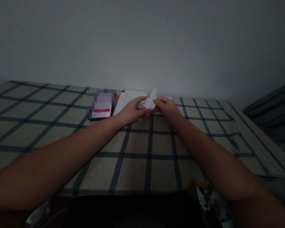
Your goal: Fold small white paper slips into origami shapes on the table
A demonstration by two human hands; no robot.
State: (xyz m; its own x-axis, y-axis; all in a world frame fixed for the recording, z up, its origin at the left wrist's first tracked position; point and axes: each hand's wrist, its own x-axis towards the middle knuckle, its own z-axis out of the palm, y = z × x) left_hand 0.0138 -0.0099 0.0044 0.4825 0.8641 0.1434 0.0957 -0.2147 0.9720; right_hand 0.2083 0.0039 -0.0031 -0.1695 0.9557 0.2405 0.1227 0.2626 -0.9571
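Between my two hands stands a folded piece of white paper [152, 97], its pointed tip upward. My left hand [133, 109] pinches its lower left edge with thumb and fingers. On the other side, my right hand [166, 107] grips the paper's right edge between thumb and forefinger. A small reddish patch shows below the paper by my fingertips; I cannot make out what it is. Just behind my left hand lies a white sheet or booklet [123, 100] on the cloth.
A phone [102, 107] with a lit, partly blurred screen is left of the white sheet. Checked cloth [137, 142] covers the table up to the grey wall [142, 44]. Something orange [198, 182] and a patterned bag-like item [211, 202] are near the front edge.
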